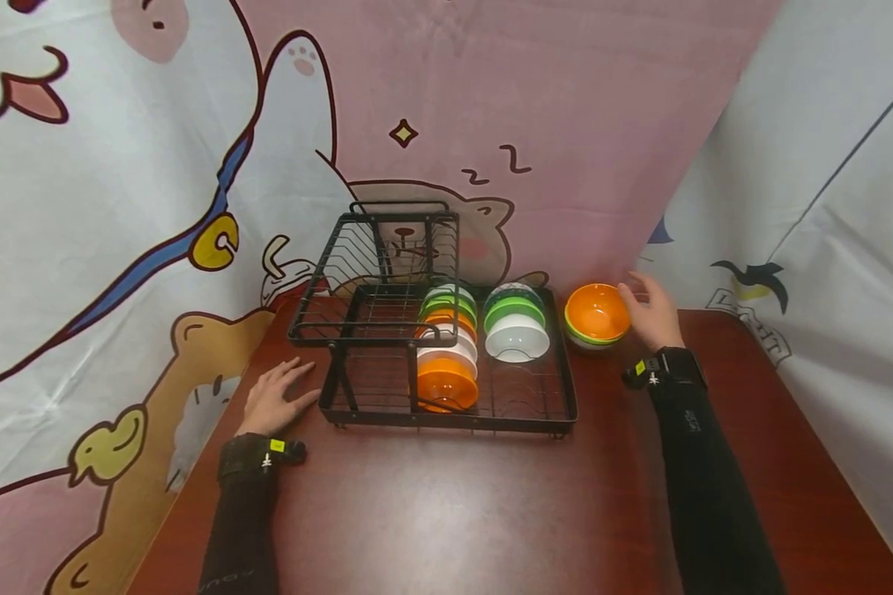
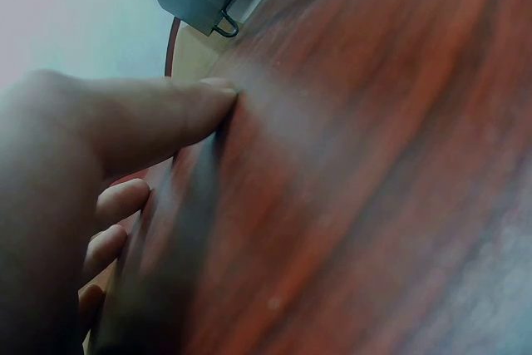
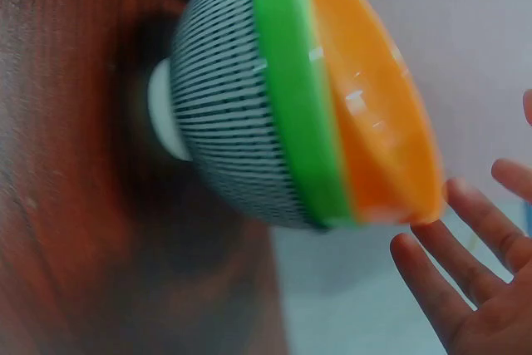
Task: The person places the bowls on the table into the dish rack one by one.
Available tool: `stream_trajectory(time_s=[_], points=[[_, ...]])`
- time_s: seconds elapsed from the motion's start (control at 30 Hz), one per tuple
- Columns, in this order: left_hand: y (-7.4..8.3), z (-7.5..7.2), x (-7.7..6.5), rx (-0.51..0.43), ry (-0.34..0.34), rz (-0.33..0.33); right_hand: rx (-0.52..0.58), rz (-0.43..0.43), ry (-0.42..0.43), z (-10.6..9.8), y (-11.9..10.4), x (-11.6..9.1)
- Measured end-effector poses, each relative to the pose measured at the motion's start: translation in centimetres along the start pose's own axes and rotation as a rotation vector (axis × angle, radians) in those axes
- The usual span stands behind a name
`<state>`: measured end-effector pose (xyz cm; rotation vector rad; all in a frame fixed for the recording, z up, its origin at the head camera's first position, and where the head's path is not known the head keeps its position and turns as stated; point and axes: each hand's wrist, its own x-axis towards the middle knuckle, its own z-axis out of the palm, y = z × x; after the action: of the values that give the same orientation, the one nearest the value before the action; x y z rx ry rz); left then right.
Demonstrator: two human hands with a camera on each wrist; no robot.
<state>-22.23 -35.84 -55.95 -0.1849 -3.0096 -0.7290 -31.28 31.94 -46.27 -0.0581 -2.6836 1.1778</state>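
Note:
On the table right of the rack stands a nested stack of bowls: an orange bowl (image 1: 601, 310) on top, a green bowl (image 3: 287, 81) under it, and a dark-striped bowl (image 3: 220, 97) with a white foot at the bottom. My right hand (image 1: 651, 314) is beside the stack's right side, fingers spread and fairly straight near the orange rim; whether they touch it I cannot tell. My left hand (image 1: 274, 401) rests on the table left of the rack with relaxed fingers, holding nothing. In the left wrist view its thumb (image 2: 166, 114) is extended against the tabletop.
A black two-tier dish rack (image 1: 446, 421) stands mid-table. In its lower tier a row of several orange, white and green bowls (image 1: 446, 388) leans on edge. To their right stand white, green and patterned bowls (image 1: 517, 339). Printed cloth (image 1: 565, 99) hangs behind the table.

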Motion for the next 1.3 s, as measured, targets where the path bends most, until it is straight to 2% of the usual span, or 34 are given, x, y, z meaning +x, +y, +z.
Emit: stream_trajectory(time_s=[0.07, 0.17, 0.27, 0.33, 0.57, 0.7, 0.83, 1.0, 1.23, 1.3], points=[[0.1, 0.0, -0.1, -0.012, 0.012, 0.010, 0.053, 0.059, -0.024, 0.3, 0.7, -0.1], [0.1, 0.1, -0.2, -0.020, 0.027, 0.023, 0.069, 0.118, -0.093, 0.9, 1.7, -0.1], [0.1, 0.1, -0.1, -0.020, 0.025, 0.011, 0.050, 0.168, -0.158, 1.4, 2.2, 0.0], [0.1, 0.2, -0.1, -0.019, 0.023, 0.003, 0.023, 0.183, -0.171, 1.7, 2.5, 0.2], [0.1, 0.4, 0.1, -0.020, 0.017, -0.011, -0.069, 0.192, -0.136, 2.3, 3.0, 0.3], [0.1, 0.2, 0.1, -0.018, 0.002, -0.015, -0.069, 0.206, -0.124, 2.6, 3.0, 0.3], [0.2, 0.1, 0.0, -0.017, -0.003, -0.016, -0.019, 0.213, -0.088, 2.9, 2.9, 0.3], [0.2, 0.2, -0.1, -0.028, 0.018, -0.002, 0.106, 0.200, -0.035, 3.0, 2.3, 0.3], [0.1, 0.2, -0.1, -0.024, 0.031, 0.016, 0.177, 0.215, 0.054, 1.9, 0.6, 0.2], [0.2, 0.1, -0.1, -0.027, 0.028, 0.018, 0.230, 0.214, 0.098, 1.5, 0.1, 0.3]])
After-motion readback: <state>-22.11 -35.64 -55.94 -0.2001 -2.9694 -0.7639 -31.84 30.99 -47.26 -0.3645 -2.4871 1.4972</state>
